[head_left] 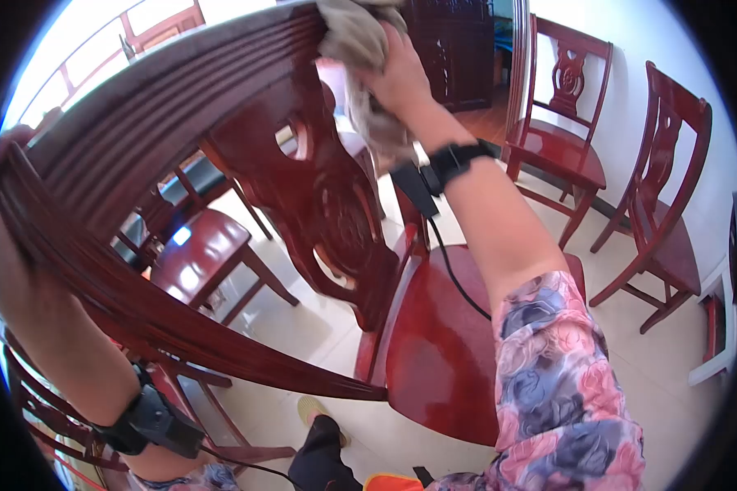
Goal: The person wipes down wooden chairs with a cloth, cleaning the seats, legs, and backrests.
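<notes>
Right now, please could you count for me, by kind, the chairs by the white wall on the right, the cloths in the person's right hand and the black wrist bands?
Chairs by the white wall: 2
Cloth in the right hand: 1
Black wrist bands: 2
Total: 5

This looks like a room in a home. Carved wooden chairs (pixel 558 152) stand by a white wall (pixel 630 41) on a pale tiled floor (pixel 618 352).
</notes>
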Demonstrator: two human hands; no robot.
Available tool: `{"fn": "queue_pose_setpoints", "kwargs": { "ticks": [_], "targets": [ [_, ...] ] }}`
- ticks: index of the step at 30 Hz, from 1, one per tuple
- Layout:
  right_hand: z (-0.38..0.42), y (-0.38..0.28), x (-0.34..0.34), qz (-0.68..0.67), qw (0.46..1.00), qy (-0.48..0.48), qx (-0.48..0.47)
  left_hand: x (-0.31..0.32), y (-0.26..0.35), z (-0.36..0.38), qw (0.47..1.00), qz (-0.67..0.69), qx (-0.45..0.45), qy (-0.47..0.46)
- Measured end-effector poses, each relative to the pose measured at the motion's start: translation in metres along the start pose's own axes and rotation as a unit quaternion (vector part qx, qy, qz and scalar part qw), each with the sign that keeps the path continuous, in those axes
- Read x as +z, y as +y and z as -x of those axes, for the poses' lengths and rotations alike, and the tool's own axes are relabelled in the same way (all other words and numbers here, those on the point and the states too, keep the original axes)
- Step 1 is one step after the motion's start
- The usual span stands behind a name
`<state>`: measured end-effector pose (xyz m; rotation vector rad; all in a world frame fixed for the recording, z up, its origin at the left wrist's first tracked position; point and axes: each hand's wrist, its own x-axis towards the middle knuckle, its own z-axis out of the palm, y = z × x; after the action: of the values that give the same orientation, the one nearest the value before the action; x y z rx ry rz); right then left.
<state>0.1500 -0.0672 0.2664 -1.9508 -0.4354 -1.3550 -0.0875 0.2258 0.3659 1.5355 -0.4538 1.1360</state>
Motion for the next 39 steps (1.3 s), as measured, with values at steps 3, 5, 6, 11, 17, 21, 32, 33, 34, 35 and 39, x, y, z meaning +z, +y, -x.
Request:
{"fn": "queue_pose_setpoints", "kwargs": {
  "ticks": [3, 5, 6, 11, 17, 21, 32, 33, 34, 35, 39],
  "targets": [
    [0.133, 0.037, 0.003, 0.123, 0.991, -0.041, 0.014, 0.005, 0.0, 0.006, 0.999, -0.017, 0.034, 0.0],
    [0.218, 0.081, 0.006, 0.213, 0.952, -0.179, 0.13, 0.008, 0.003, 0.006, 0.998, -0.027, 0.053, -0.006],
    [0.239, 0.077, 0.003, 0.174, 0.954, -0.139, 0.2, 0.007, 0.005, 0.006, 0.998, -0.028, 0.064, -0.007],
    [0.208, 0.069, -0.061, 0.213, 0.8, -0.503, 0.247, 0.01, 0.003, 0.005, 0.986, -0.078, 0.139, -0.047],
    [0.279, -0.018, -0.179, 0.064, 0.862, -0.442, 0.238, 0.019, 0.008, 0.017, 0.98, 0.196, 0.027, -0.031],
    [0.311, -0.153, -0.217, -0.226, 0.894, -0.277, 0.27, 0.014, 0.028, 0.026, 0.971, 0.233, -0.044, 0.006],
    [0.372, -0.245, -0.168, 0.041, 0.962, -0.262, 0.06, -0.044, 0.111, 0.079, 0.972, 0.216, 0.0, 0.09],
    [0.364, -0.242, -0.171, 0.036, 0.955, -0.285, 0.078, -0.037, 0.112, 0.075, 0.975, 0.203, 0.016, 0.085],
    [0.362, -0.237, -0.172, 0.039, 0.954, -0.287, 0.082, -0.03, 0.109, 0.071, 0.974, 0.207, -0.018, 0.089],
    [0.358, -0.23, -0.172, 0.028, 0.95, -0.3, 0.083, -0.022, 0.104, 0.066, 0.971, 0.214, -0.048, 0.092],
    [0.336, -0.206, -0.198, -0.001, 0.927, -0.359, 0.111, 0.016, 0.108, 0.067, 0.985, 0.139, -0.018, 0.101]
  ]
}}
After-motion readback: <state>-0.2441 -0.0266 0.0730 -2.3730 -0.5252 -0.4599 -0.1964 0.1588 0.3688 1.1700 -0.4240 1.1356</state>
